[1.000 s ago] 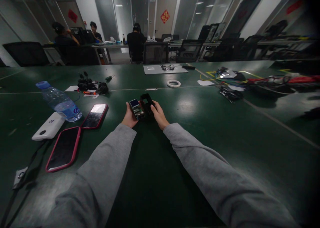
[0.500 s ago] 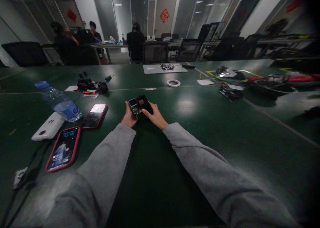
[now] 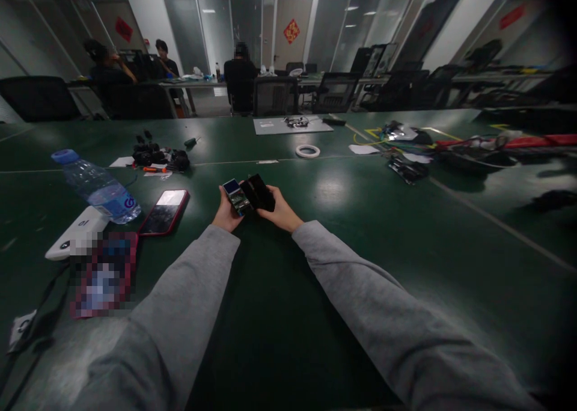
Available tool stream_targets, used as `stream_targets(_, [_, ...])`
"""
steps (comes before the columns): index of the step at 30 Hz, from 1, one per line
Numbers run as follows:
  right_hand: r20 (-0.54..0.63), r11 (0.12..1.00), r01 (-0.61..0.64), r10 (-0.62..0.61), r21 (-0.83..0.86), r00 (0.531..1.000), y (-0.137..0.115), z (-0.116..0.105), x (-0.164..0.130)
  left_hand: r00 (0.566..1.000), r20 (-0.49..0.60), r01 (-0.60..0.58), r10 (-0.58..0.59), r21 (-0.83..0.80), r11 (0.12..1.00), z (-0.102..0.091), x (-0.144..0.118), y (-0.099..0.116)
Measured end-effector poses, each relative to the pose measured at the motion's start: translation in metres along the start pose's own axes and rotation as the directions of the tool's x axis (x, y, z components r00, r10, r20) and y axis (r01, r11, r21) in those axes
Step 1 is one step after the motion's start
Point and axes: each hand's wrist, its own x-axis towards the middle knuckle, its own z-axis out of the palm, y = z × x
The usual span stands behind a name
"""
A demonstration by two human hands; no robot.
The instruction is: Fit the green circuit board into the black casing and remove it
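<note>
- The left hand (image 3: pixel 225 214) holds a small board (image 3: pixel 236 196) with a blue screen on top, fingers clamped on its near edge, lifted just off the green worktop (image 3: pixel 342 231).
- The right hand (image 3: pixel 280 210) grips a black case (image 3: pixel 260 192), fingers closed round its near end; the case touches the board's right side, both tilted away from the person.
- Both parts sit in the middle of the worktop, between the two grey sleeves, well apart from everything else.
- To the left lie a red phone (image 3: pixel 163 211), a water bottle (image 3: pixel 94 186) on its side, a white power bank (image 3: pixel 76 233) and a blurred-out phone nearer the edge.
- Farther off: a heap of black parts (image 3: pixel 157 156) with an orange tool, a tape roll (image 3: pixel 308 151), a grey mat (image 3: pixel 293 124), and a tangle of cables (image 3: pixel 408 164) on the right. People sit at a desk beyond.
- Risk, as I judge it: the board is pinched by one edge only, so pushing the case against it at this tilt could twist it out of the fingers and drop it on the worktop.
- A skewed fit could also jam a corner or press on the screen or the exposed connectors.
- The light is dim, so fine alignment is hard to see.
</note>
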Motion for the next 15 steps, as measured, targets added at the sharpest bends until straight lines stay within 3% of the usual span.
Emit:
stream_targets(3, [-0.214, 0.992, -0.081, 0.06, -0.095, 0.975, 0.009, -0.04, -0.007, 0.999, 0.006, -0.048, 0.049, -0.033, 0.998, -0.006, 0.004, -0.001])
stream_targets(6, [-0.462, 0.95, -0.182, 0.046, -0.255, 0.885, 0.025, -0.118, -0.027, 0.998, 0.039, -0.047, 0.048, -0.032, 0.998, -0.008, 0.005, -0.001])
stream_targets(9, [-0.681, 0.835, -0.332, -0.068, -0.438, 0.729, 0.045, -0.219, -0.064, 0.998, 0.044, -0.05, 0.051, -0.025, 0.998, -0.008, 0.004, 0.0])
stream_targets(10, [-0.76, 0.796, -0.409, -0.096, -0.447, 0.643, 0.051, -0.254, -0.079, 0.998, 0.042, -0.051, 0.052, -0.024, 0.998, -0.007, 0.003, 0.0])
stream_targets(13, [-0.89, 0.666, -0.643, -0.07, -0.378, 0.45, 0.062, -0.342, -0.126, 0.998, 0.037, -0.049, 0.05, -0.031, 0.998, -0.006, 0.002, 0.0])
stream_targets(15, [-0.908, 0.572, -0.717, -0.132, -0.398, 0.398, 0.064, -0.381, -0.155, 0.998, 0.03, -0.046, 0.048, -0.041, 0.998, -0.006, 0.003, 0.0])
